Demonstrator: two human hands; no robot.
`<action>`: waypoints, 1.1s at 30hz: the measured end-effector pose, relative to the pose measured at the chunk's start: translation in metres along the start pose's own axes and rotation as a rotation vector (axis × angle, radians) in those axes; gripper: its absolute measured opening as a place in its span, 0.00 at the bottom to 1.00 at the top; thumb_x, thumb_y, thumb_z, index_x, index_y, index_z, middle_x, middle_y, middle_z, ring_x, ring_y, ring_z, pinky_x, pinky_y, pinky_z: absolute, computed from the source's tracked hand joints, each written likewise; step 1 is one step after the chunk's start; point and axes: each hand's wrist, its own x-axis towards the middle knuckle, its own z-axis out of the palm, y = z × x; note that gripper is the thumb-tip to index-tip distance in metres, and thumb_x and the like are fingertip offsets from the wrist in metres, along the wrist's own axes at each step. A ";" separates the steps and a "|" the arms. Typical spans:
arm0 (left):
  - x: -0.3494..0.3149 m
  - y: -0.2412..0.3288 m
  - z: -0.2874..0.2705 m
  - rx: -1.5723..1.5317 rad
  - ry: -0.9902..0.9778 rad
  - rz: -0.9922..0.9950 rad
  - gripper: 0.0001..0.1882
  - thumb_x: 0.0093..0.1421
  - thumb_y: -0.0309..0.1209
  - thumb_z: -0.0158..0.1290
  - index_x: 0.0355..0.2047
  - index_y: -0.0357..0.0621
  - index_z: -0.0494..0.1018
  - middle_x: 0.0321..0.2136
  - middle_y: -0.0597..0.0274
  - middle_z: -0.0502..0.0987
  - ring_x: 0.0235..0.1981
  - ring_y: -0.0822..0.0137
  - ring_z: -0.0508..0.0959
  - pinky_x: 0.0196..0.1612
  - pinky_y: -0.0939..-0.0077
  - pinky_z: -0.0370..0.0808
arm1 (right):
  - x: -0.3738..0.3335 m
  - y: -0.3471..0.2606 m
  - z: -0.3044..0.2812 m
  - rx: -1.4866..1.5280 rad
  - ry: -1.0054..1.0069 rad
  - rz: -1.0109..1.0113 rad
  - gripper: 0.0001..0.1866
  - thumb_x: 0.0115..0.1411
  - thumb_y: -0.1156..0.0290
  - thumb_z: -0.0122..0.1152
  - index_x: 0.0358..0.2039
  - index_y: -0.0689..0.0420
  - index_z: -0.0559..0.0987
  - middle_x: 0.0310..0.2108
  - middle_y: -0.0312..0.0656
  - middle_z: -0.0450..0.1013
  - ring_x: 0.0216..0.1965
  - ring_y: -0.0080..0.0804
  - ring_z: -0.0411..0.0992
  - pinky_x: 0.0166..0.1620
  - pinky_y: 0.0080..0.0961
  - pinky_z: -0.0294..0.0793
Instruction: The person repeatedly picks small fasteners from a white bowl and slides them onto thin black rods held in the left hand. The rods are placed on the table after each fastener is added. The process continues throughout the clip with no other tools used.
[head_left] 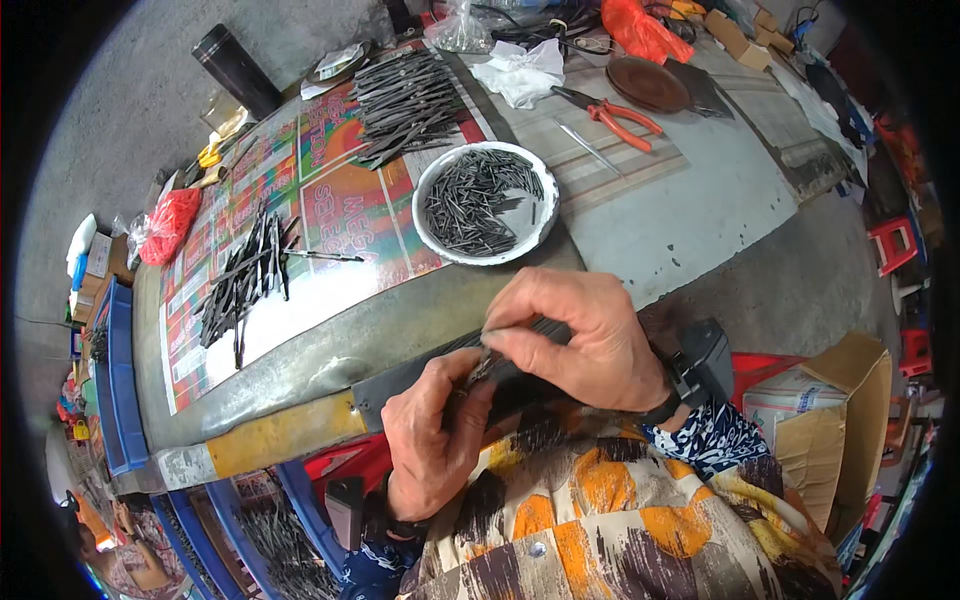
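My left hand (436, 425) is closed around a thin dark piece (482, 368), its end poking out between thumb and fingers. Just above it, my right hand (575, 335) pinches thumb against forefinger close to that end; what lies between these fingertips is too small to make out. Beyond both hands stands a white bowl (548, 222) holding many short, thin black pieces (475, 205). To the left, a loose pile of longer black pieces (255, 275) lies on a colourful printed sheet (335, 215). A larger stack of similar long pieces (405, 100) lies farther back.
Orange-handled pliers (625, 120), a thin metal rod (588, 148) and a brown round disc (648, 84) lie at the back right. A crumpled white tissue (522, 72) is nearby. Blue trays (122, 380) flank the table's left end. An open cardboard box (835, 430) stands to my right.
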 end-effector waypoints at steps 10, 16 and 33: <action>0.015 -0.012 -0.035 -0.053 0.019 -0.108 0.06 0.62 0.24 0.51 0.39 0.35 0.74 0.25 0.61 0.79 0.18 0.75 0.72 0.21 0.79 0.68 | 0.024 0.035 -0.036 -0.484 0.139 -0.010 0.04 0.52 0.77 0.62 0.30 0.63 0.77 0.27 0.45 0.74 0.29 0.41 0.72 0.33 0.31 0.71; 0.022 -0.021 -0.057 -0.016 0.122 -0.217 0.09 0.67 0.30 0.46 0.37 0.38 0.74 0.15 0.72 0.62 0.17 0.81 0.61 0.20 0.81 0.56 | 0.040 0.055 -0.032 -0.744 0.001 -0.121 0.05 0.50 0.76 0.61 0.28 0.62 0.77 0.27 0.44 0.73 0.34 0.42 0.68 0.38 0.36 0.67; 0.071 -0.080 -0.106 0.595 0.166 0.046 0.07 0.57 0.23 0.54 0.36 0.34 0.73 0.27 0.49 0.75 0.25 0.50 0.74 0.29 0.64 0.69 | 0.050 0.090 -0.040 -0.924 -0.219 -0.402 0.20 0.46 0.82 0.61 0.42 0.62 0.71 0.37 0.47 0.66 0.42 0.47 0.65 0.45 0.45 0.62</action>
